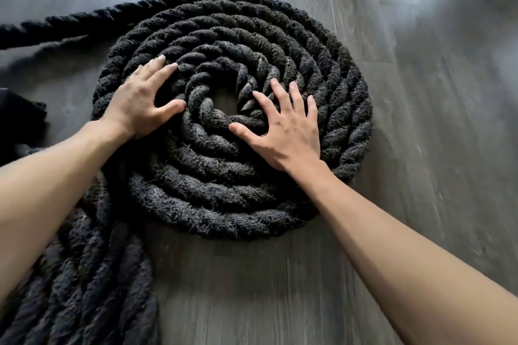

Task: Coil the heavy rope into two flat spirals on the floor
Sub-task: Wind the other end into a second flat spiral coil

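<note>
Rope [232,204], thick, black and fuzzy, made of twisted strands, lies wound into 1 flat spiral on a grey wood-grain floor [420,134]. The spiral fills the middle of the view, its turns packed side by side and touching in 1 layer. At its centre a small round gap [221,101] shows bare floor. From the far left of the outer turn, a loose length [56,28] of the same rope runs to the left and off the edge of the view, slightly blurred. At the near left, several more lengths [92,274] lie side by side, leading from the rim of the spiral to the near edge.

2 bare hands rest on top of the spiral, 1 on each side of the central gap. The left hand [140,103] lies palm down on the inner turns left of the gap, fingers straight, thumb stretched toward the centre. The right hand [286,131] lies palm down just right of the gap, fingers spread wide and pointing to the far side, thumb tip on an inner turn. Both hands are flat and released, with nothing grasped. The left forearm [47,185] crosses above the near-left lengths. The right forearm [406,255] reaches in from the near right over bare floor. A dark shape [19,117] at the left edge is too unclear to identify.
</note>
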